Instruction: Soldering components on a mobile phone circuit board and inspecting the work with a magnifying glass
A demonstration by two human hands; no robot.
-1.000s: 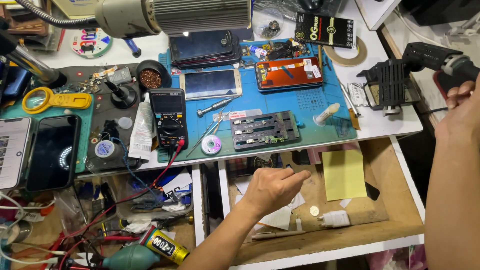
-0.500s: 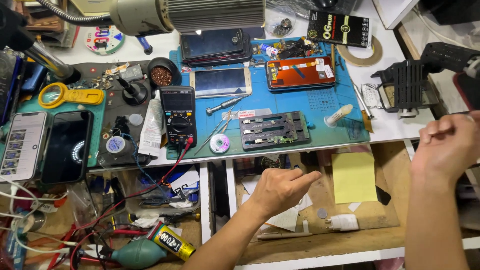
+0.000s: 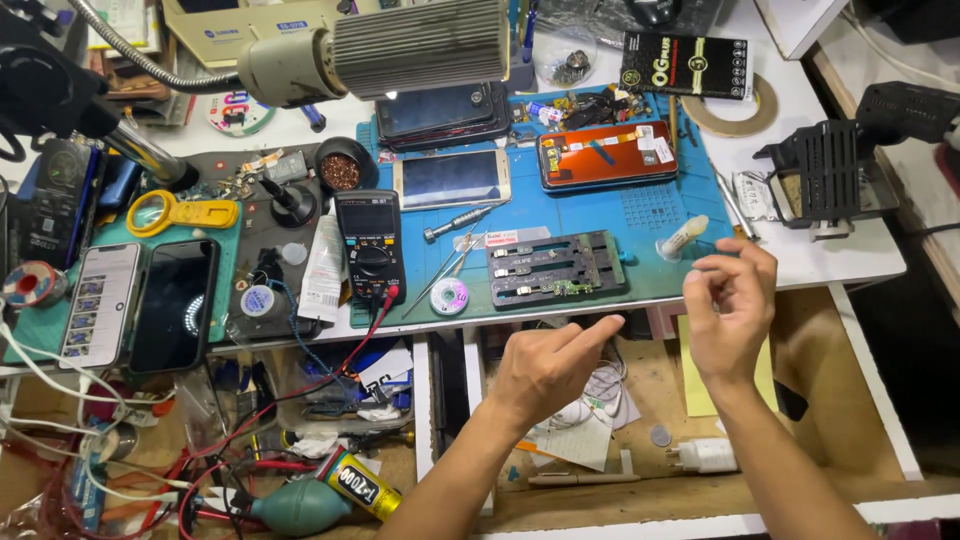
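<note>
My left hand [image 3: 548,368] hovers over an open wooden drawer [image 3: 850,400], fingers loosely together and pointing right, holding nothing I can see. My right hand [image 3: 727,303] is raised just right of it at the bench's front edge, fingers curled and apart, empty. Just beyond both hands a dark circuit-board holder [image 3: 553,267] with a small board lies on the blue work mat [image 3: 640,205]. A small white tube [image 3: 684,238] stands near my right fingertips. Papers and a white cable lie in the drawer under my left hand.
A black multimeter [image 3: 368,243] with a red lead, two phones [image 3: 140,303] at left, a phone [image 3: 452,179] and an orange-backed screen [image 3: 607,156] on the mat. A fan-like heater on a flexible arm [image 3: 400,45] hangs above. A black stand [image 3: 826,178] sits right. A cluttered left drawer holds a teal blower [image 3: 300,507].
My right hand has come in from the far right edge to just beside my left hand. The left hand has shifted slightly up toward the bench edge. The view has tilted a little.
</note>
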